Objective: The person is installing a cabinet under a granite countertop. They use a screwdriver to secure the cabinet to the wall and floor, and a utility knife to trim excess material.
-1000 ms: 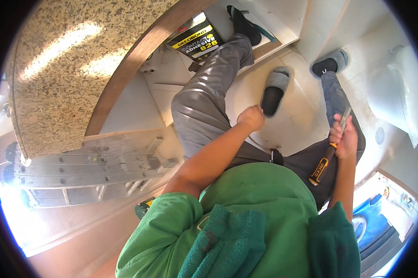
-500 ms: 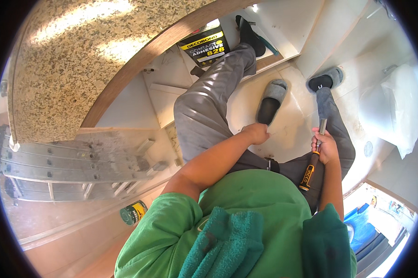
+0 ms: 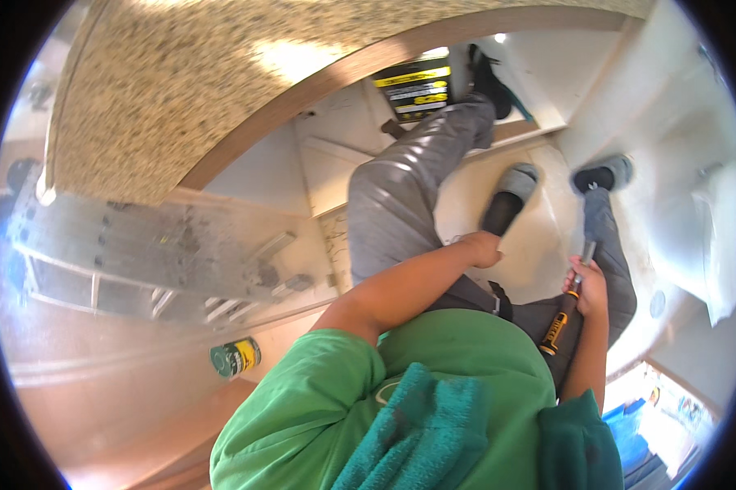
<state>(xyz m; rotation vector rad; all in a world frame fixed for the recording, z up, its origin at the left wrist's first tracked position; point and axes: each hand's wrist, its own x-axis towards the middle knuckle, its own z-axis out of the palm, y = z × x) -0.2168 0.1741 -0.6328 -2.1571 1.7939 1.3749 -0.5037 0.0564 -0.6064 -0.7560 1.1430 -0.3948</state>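
Note:
My right hand is closed around the metal blade of a chisel. Its dark handle with orange bands points down toward my lap, and the blade tip sticks out above my fingers. My left hand is curled beside my left thigh. Its fingers are mostly hidden, so whether anything is in them does not show. Beyond that hand, a grey slipper lies on the floor, partly under a dark sock shape.
A speckled stone countertop with a wooden edge overhangs an open cabinet. Inside, a black and yellow adhesive tin stands near my foot. An aluminium ladder and a green can are at left; white plastic hangs at right.
The view has swung, so the countertop, tin and legs appear further right. My right hand still grips the chisel by its blade; my left hand remains curled near my thigh.

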